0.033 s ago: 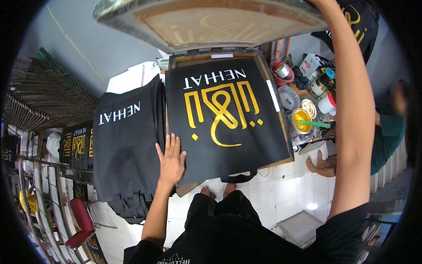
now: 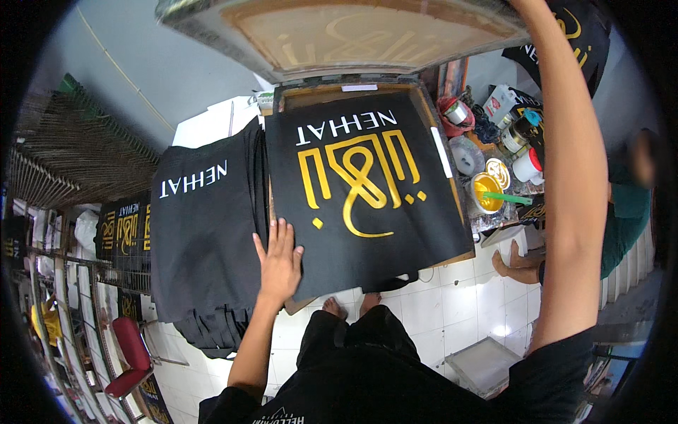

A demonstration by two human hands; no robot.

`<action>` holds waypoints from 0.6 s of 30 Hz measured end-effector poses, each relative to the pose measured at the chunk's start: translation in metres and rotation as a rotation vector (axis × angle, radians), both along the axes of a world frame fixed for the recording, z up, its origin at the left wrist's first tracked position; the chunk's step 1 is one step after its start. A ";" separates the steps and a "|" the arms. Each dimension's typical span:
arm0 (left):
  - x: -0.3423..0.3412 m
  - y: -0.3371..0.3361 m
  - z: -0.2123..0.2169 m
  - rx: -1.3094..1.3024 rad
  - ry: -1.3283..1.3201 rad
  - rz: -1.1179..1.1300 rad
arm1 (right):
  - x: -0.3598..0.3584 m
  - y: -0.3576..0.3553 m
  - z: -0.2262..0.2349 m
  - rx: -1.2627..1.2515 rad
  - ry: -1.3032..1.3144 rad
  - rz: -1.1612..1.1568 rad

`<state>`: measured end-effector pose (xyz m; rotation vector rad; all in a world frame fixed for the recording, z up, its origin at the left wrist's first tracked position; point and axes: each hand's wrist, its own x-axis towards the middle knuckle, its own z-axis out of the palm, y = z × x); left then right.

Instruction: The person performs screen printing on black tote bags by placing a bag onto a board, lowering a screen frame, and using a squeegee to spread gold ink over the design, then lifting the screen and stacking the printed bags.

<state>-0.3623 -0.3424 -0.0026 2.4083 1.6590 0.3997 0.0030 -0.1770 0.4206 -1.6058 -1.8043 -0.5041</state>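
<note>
A black fabric bag [image 2: 417, 230] with a gold calligraphic design and white lettering lies flat on a wood-edged printing board [image 2: 455, 258]. Its handle loop hangs over the near edge. My left hand [image 2: 281, 265] rests palm down on the bag's near left corner, fingers stretched out. Above the far end, a hinged printing screen [image 2: 282, 39] is tilted up, with the same design showing faintly in its mesh. At the top edge of the picture, my right hand [image 2: 521, 4] grips the screen's frame, its fingers mostly cut off. A stack of black bags [image 2: 205, 233] with white lettering sits left of the board.
On the right, a tub of gold ink [image 2: 487, 192] with a green-handled spatula [image 2: 514, 199] stands among jars and cans. Another person in green [image 2: 625, 219] is beyond them. Wire drying racks [image 2: 85, 141] and a red chair [image 2: 131, 353] are on the left.
The view has shifted very slightly, and the screen is tilted up a little more. My left hand still lies on the bag, and my right hand stays at the screen.
</note>
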 end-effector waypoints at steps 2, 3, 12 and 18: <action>-0.004 -0.033 0.002 0.018 -0.046 -0.011 | 0.000 0.012 0.002 0.017 -0.013 -0.014; -0.005 -0.050 0.003 0.004 -0.073 -0.014 | 0.004 0.019 0.002 0.034 -0.022 0.003; -0.062 -0.057 0.006 0.050 -0.451 0.080 | 0.022 0.035 0.007 0.039 0.054 0.137; -0.089 0.025 -0.040 0.101 -0.212 0.356 | 0.012 0.039 0.009 0.099 -0.073 0.076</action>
